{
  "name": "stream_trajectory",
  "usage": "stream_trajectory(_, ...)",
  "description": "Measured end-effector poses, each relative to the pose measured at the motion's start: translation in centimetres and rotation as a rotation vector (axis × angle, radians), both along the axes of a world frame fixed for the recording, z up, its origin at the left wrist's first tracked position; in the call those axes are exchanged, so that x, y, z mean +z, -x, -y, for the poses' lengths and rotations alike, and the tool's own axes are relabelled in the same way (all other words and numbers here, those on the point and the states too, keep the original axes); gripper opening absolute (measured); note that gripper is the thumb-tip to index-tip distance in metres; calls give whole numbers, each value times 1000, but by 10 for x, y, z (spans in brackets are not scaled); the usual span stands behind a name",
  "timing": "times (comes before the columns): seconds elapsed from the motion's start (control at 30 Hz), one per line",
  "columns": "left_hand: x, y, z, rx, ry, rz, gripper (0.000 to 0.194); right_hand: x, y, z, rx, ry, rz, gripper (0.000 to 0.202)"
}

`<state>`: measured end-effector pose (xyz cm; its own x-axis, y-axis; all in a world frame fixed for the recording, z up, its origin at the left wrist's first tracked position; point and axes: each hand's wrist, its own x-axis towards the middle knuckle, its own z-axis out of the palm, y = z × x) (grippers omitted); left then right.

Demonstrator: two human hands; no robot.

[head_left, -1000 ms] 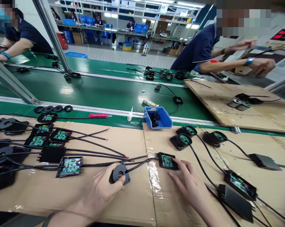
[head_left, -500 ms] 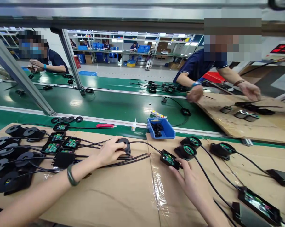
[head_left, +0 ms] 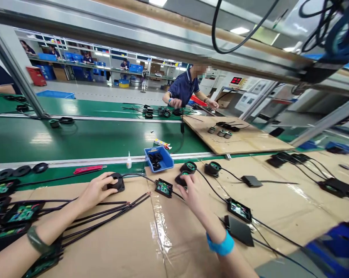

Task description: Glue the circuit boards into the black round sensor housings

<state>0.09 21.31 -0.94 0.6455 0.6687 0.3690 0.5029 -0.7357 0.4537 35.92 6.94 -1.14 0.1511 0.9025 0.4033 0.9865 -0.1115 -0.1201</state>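
Left hand (head_left: 100,189): fingers curled over a black round housing (head_left: 116,182), holding it near the cardboard's far edge, left of the seam.
Cable run: from that housing to an open black box (head_left: 163,187), green circuit board facing up, lying just right of the seam near the far edge.
Right hand (head_left: 191,193): fingers bent at the nearer of two green-centred housings (head_left: 188,166), touching it; whether they grip, cannot tell.
Third housing (head_left: 212,168): by the far edge, right of that pair; cabled to a closed box (head_left: 252,181).
Bench, right part: open circuit box (head_left: 239,210), a flat black box (head_left: 239,230) just nearer.
Bench, left edge: clustered circuit boxes (head_left: 22,212), cables reaching toward the seam.
Far edge, left to right: black rings (head_left: 22,170), red knife (head_left: 88,170), small white bottle (head_left: 129,161), blue bin (head_left: 166,164) with dark parts in it.
Across the green surface: co-worker (head_left: 181,88) in dark blue shirt, beside a tan board (head_left: 235,143).
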Motion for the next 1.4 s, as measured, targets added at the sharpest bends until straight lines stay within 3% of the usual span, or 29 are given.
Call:
stream_trajectory(0.1,8,2,-1,20,6,-61,40,8,-29,-15,-67,-1,-8,33)
stream_trajectory(0.2,22,3,5,52,-10,-116,38,9,-46,-22,-41,12,-63,30)
stream_trajectory(0.33,44,-5,41,63,-150,-99,35,20,-38,-3,86,-22,-127,36)
stream_trajectory(0.43,57,-21,87,-94,-120,-5,55,37,-10,23,279,-18,-167,43)
stream_trajectory(0.5,57,-32,115,-199,-31,43,77,47,20,36,469,26,-189,47)
stream_trajectory(0.6,42,-41,142,-256,65,103,108,54,73,46,727,163,-214,55)
stream_trajectory(0.7,21,-38,151,-183,175,132,104,48,112,50,812,284,-236,62)
stream_trajectory(0.77,11,-32,152,-114,265,129,87,40,114,59,794,305,-242,72)
stream_trajectory(0.83,6,-27,153,-75,329,127,69,30,98,74,721,303,-237,74)
stream_trajectory(0.9,4,-24,155,-69,364,126,59,19,69,92,600,297,-230,61)
stream_trajectory(1.0,4,-25,156,-80,390,168,56,6,27,115,455,303,-247,15)
stream_trajectory(1.03,4,-25,155,-83,397,184,56,4,18,119,441,301,-260,9)
stream_trajectory(1.07,5,-24,154,-89,401,196,53,4,11,121,445,286,-270,16)
stream_trajectory(1.13,8,-21,151,-129,408,190,50,8,8,117,464,196,-252,24)
stream_trajectory(1.27,18,-10,140,-257,476,124,51,17,22,85,389,-30,-60,19)
stream_trajectory(1.4,22,-3,131,-352,575,71,59,7,44,45,283,-56,32,22)
